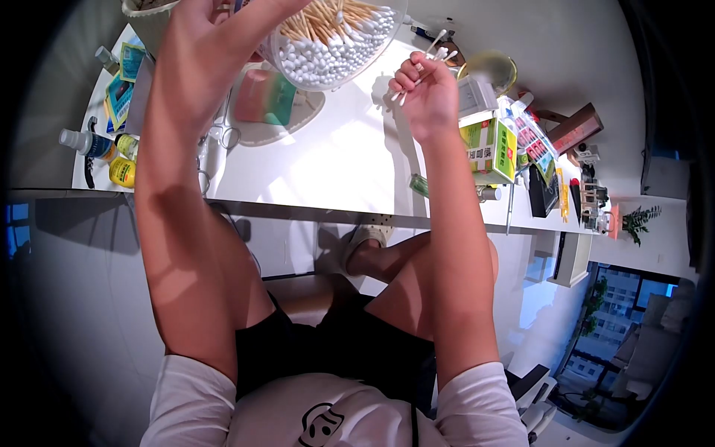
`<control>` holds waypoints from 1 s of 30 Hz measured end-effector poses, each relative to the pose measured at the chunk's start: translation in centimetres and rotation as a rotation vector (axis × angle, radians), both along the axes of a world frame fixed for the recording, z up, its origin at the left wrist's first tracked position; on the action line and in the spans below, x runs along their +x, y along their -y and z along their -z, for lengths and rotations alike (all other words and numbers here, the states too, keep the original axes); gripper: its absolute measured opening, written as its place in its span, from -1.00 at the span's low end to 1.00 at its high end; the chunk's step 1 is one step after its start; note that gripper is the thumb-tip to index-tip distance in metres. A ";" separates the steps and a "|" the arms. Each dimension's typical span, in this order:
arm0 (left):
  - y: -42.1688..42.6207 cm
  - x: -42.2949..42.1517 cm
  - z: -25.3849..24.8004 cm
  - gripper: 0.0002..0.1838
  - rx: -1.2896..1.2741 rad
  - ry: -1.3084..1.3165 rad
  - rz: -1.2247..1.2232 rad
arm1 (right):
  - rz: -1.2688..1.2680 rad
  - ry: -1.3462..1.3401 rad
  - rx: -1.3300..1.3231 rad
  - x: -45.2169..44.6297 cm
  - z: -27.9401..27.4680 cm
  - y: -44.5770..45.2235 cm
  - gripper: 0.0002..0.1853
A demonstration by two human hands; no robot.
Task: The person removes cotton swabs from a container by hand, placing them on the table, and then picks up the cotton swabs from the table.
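Left hand (212, 31) grips swab tub (316, 87); right hand (430, 91) curled around loose swabs (436, 42).

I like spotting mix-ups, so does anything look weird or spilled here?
I see nothing spilled or broken. The left hand holds up a tub of cotton swabs; the right hand grips a few. The oddest bit is the right side of the table, where a long reddish box sits slanted among a messy jumble.

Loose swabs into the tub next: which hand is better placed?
Right, most likely. The right hand grips several loose swabs just beside the tub, while the left hand is tied up holding the tub.
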State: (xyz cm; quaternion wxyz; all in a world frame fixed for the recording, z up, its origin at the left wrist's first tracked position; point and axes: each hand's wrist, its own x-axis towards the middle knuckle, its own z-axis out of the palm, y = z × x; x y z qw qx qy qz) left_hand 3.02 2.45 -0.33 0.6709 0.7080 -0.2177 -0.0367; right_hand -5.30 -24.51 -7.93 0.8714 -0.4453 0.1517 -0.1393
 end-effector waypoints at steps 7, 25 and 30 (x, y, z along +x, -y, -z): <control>0.1 0.0 0.2 -0.42 -0.005 0.031 0.006 | 0.184 -0.092 -0.270 0.1 0.0 -4.2 -0.46; 0.2 0.0 0.1 -0.39 0.014 0.047 -0.018 | 0.217 -0.074 -0.458 -0.1 1.7 -5.8 -0.51; 2.8 -4.9 -3.7 -0.57 0.140 0.225 -0.272 | 0.218 -0.046 -0.449 -0.1 1.3 -6.1 -0.48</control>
